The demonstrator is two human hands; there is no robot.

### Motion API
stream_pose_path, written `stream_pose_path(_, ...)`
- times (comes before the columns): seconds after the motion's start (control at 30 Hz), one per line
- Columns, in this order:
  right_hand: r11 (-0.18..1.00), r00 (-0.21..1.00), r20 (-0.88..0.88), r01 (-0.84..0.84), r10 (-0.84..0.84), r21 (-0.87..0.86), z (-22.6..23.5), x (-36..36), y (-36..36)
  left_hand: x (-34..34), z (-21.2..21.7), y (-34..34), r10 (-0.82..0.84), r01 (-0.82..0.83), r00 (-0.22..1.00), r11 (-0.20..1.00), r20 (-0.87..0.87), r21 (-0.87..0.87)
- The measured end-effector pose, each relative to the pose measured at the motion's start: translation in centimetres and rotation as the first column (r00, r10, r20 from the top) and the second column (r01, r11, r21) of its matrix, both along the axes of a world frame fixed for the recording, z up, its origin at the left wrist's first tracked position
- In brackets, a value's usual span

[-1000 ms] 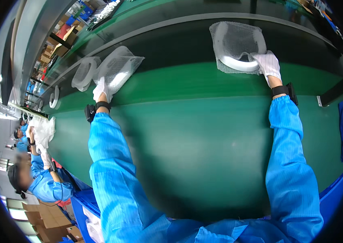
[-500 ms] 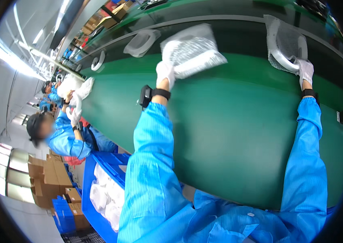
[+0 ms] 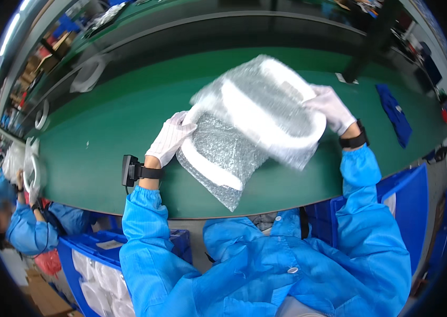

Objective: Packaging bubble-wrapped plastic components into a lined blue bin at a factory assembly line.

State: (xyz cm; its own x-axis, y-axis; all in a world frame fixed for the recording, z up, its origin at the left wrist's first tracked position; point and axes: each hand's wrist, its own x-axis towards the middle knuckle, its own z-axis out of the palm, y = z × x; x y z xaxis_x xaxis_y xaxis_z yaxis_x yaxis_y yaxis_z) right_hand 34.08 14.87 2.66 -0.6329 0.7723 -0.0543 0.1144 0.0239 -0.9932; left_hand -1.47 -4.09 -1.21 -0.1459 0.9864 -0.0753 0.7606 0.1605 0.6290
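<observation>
The left hand, in a thin white striped fabric glove [image 3: 173,136], is pinching the upper left edge of a crinkled, translucent bubble-wrap pouch [image 3: 228,150] enclosing a smooth, curved white piece, fingers closed with the thumb on top. The right hand, in a matching white glove [image 3: 331,108], is gripping the right side of a second bubble-wrap pouch [image 3: 273,103], slightly blurred, its rounded white ring showing through. Both pouches are overlapping between the hands, the second lying over the first, above the smooth green tabletop [image 3: 104,150].
</observation>
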Motion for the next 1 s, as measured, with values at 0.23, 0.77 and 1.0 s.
stream_pose_path(0.23, 0.555, 0.812, 0.567, -0.409, -0.142, 0.725, -1.1, 2.1, -6.4, 4.2, 0.2, 2.7, -0.177, 0.186, 0.98, 0.976, -0.086, 0.114)
stream_pose_path(0.77, 0.59, 0.723, 0.673, -0.478, -0.157, 0.651, 0.8, 0.2, -7.2, 6.4, 0.4, 1.1, 0.476, -0.236, 0.861, 0.69, -0.182, 0.684)
stream_pose_path(1.0, 0.087, 0.724, 0.678, -0.673, -0.124, 0.734, -1.4, 1.1, -4.1, 11.6, 1.1, -0.9, 0.147, 0.04, 0.814, 0.951, -0.562, 0.307)
